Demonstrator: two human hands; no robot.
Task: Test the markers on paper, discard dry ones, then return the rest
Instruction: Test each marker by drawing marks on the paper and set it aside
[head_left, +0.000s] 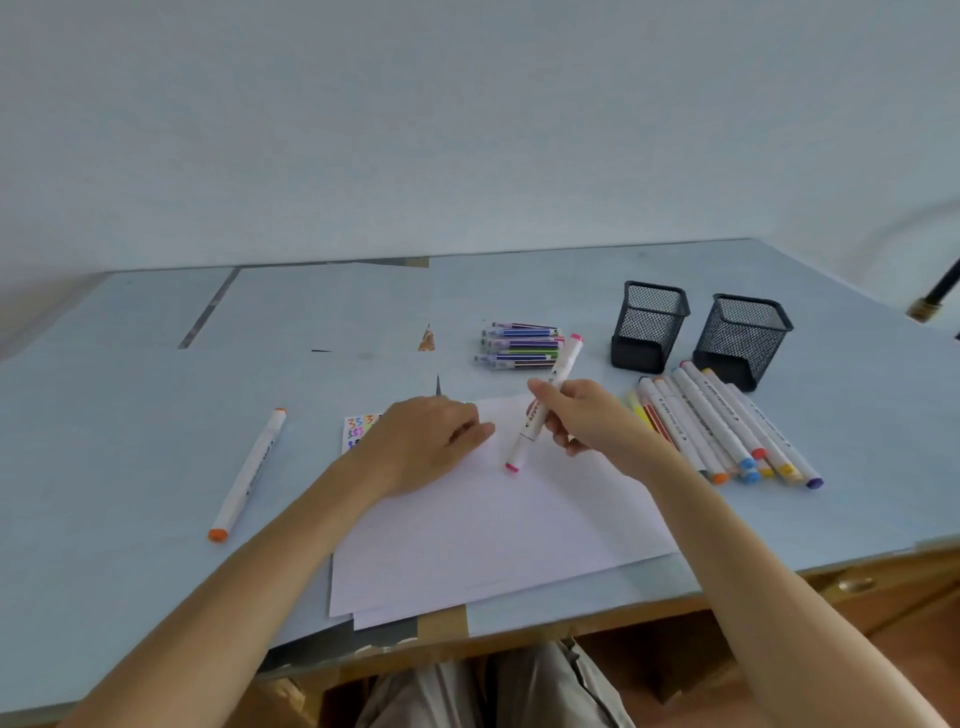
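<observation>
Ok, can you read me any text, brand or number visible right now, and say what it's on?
"3 3 3": coloured scribbles that look like threes, on the small white test card beside the left hand.
Black print on the pink-capped white marker held by the right hand: too blurred.
Print on the orange-capped white marker and the row of white markers: too blurred.

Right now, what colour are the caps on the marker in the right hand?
Pink caps, on the marker; head view.
</observation>
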